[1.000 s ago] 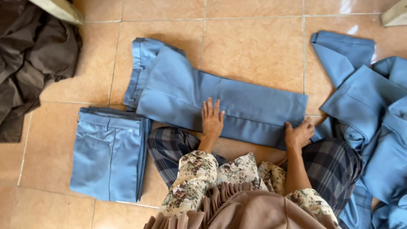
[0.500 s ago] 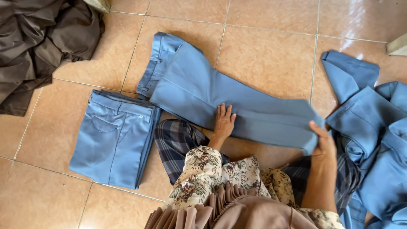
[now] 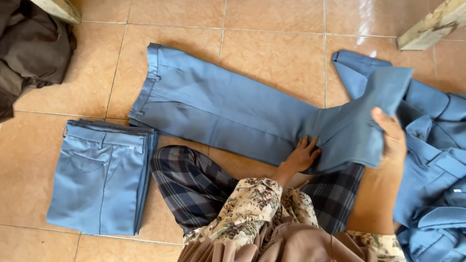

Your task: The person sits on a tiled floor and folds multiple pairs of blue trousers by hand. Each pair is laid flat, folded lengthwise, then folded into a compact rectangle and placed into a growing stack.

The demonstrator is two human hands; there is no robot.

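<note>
On glossy tan floor tiles one pair of smooth blue trousers lies flat, waistband left. The left hand presses flat, fingers released, at the fold, while the right hand is clenched around the lifted leg ends. One folded stack sits near-left, a rumpled blue heap right, dark brown cloth far-left.

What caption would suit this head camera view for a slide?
Left hand pins flat blue cloth trousers on the tiled floor while right hand lifts the leg end.
</note>
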